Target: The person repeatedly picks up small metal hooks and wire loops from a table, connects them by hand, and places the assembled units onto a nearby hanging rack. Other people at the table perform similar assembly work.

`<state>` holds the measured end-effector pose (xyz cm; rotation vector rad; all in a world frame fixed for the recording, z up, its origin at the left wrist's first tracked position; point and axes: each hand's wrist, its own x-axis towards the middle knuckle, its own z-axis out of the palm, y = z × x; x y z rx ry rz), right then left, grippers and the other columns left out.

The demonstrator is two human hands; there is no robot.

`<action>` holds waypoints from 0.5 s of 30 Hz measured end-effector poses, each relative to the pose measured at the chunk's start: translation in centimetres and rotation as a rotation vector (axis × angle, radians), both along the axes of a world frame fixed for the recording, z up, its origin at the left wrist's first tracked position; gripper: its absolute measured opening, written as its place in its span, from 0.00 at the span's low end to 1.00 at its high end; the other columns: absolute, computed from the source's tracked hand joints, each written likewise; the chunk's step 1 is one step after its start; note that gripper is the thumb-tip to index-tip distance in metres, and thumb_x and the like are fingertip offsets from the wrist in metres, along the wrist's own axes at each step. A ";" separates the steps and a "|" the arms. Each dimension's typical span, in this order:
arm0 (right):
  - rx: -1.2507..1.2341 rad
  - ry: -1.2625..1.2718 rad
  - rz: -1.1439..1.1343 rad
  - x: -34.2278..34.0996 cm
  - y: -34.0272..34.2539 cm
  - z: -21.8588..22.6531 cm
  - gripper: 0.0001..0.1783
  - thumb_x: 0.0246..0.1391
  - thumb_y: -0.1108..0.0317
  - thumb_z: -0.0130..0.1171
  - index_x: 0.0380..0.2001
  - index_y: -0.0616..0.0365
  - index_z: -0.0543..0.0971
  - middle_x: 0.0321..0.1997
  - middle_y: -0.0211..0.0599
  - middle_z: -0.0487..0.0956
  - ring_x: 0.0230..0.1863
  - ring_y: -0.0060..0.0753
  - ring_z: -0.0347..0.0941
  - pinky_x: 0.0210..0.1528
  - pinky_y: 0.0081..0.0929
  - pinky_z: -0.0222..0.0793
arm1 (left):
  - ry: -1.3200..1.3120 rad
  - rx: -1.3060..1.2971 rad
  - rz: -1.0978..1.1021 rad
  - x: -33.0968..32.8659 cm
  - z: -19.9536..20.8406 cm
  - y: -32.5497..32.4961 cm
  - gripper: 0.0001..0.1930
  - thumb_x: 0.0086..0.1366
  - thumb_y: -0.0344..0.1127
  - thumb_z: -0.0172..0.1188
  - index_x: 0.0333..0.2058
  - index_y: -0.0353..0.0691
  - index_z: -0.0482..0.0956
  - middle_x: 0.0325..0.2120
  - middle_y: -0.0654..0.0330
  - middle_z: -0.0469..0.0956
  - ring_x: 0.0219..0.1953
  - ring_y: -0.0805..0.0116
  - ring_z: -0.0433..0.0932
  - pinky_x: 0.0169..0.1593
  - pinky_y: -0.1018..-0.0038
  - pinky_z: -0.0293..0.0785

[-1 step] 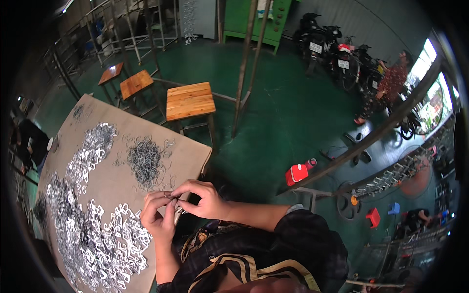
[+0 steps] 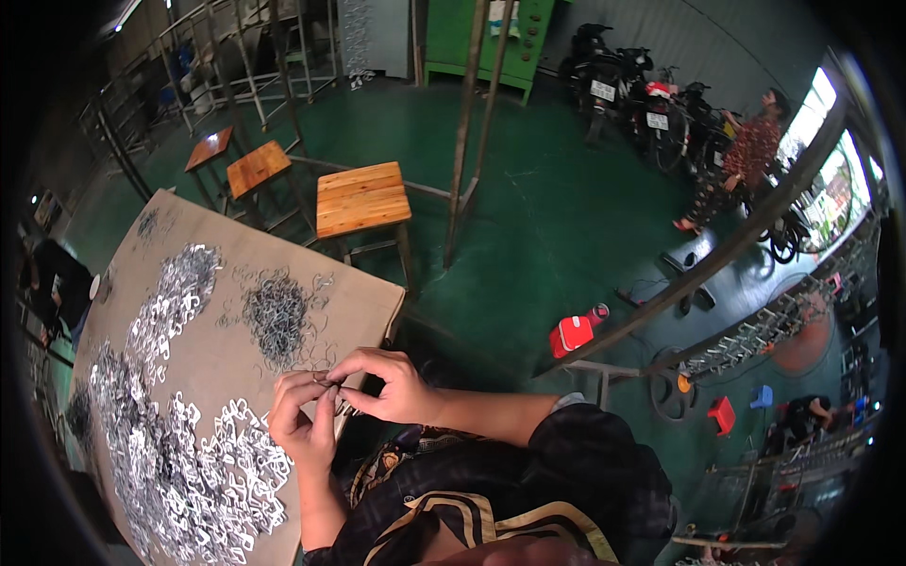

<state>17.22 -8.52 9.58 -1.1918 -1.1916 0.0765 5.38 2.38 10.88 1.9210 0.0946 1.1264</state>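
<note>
Left hand (image 2: 304, 436) and right hand (image 2: 401, 391) met at the edge of the desk (image 2: 349, 304), fingertips pinched on a small dark piece (image 2: 327, 382) — its shape indistinct; a wire heap (image 2: 276, 316) and pale links (image 2: 189, 472) lay on the desk.

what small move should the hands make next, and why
Probably a gentle twist with the bare right hand while the bare left hand steadies: both hands meet at a small, thin, dark, seemingly metal piece, and they hide much of it, so force seems unwise.
</note>
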 end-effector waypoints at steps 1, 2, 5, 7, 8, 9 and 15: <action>0.019 0.004 -0.016 0.3 0.0 0.3 0.15 0.43 0.81 0.66 0.38 0.61 0.80 0.37 0.38 0.82 0.37 0.36 0.81 0.40 0.28 0.75 | -0.013 0.036 -0.004 0.4 0.6 0.0 0.06 0.54 0.15 0.62 0.30 0.29 0.75 0.31 0.52 0.78 0.37 0.62 0.76 0.44 0.71 0.72; 0.038 0.008 -0.030 0.6 0.0 0.6 0.14 0.43 0.82 0.66 0.37 0.61 0.80 0.36 0.38 0.82 0.37 0.36 0.81 0.40 0.28 0.75 | -0.025 0.072 -0.005 0.8 1.2 0.0 0.06 0.54 0.15 0.62 0.30 0.29 0.75 0.31 0.52 0.78 0.37 0.62 0.76 0.45 0.70 0.72; 0.078 0.025 -0.065 1.0 0.0 1.7 0.13 0.42 0.82 0.67 0.35 0.62 0.81 0.35 0.38 0.82 0.37 0.36 0.81 0.40 0.28 0.75 | -0.053 0.137 -0.003 1.7 2.8 -0.4 0.06 0.55 0.15 0.61 0.30 0.29 0.75 0.33 0.50 0.79 0.38 0.60 0.76 0.46 0.69 0.72; 0.107 0.020 -0.103 1.0 0.2 2.8 0.12 0.41 0.82 0.68 0.33 0.62 0.81 0.33 0.38 0.83 0.36 0.36 0.81 0.38 0.28 0.75 | -0.081 0.141 0.033 1.9 3.5 -0.6 0.06 0.54 0.16 0.61 0.30 0.29 0.77 0.32 0.50 0.80 0.38 0.57 0.77 0.46 0.66 0.72; 0.121 0.005 -0.128 1.3 0.3 3.0 0.12 0.42 0.82 0.68 0.33 0.62 0.81 0.32 0.38 0.82 0.35 0.36 0.80 0.38 0.27 0.75 | -0.111 0.123 0.056 2.3 4.0 -1.0 0.06 0.52 0.16 0.62 0.29 0.30 0.78 0.31 0.51 0.81 0.37 0.56 0.77 0.46 0.64 0.72; 0.118 0.012 -0.153 1.5 -0.1 3.6 0.11 0.42 0.81 0.68 0.32 0.62 0.81 0.32 0.38 0.82 0.35 0.34 0.80 0.37 0.27 0.74 | -0.085 0.181 0.023 2.3 4.2 -0.9 0.07 0.56 0.18 0.60 0.35 0.30 0.78 0.37 0.48 0.80 0.42 0.52 0.77 0.51 0.61 0.71; 0.268 0.042 -0.270 3.8 -0.7 8.7 0.08 0.46 0.80 0.68 0.31 0.63 0.80 0.32 0.36 0.82 0.35 0.25 0.79 0.37 0.23 0.74 | -0.196 0.165 0.192 2.8 0.1 -0.8 0.11 0.63 0.22 0.55 0.44 0.31 0.74 0.49 0.45 0.73 0.52 0.52 0.73 0.59 0.58 0.65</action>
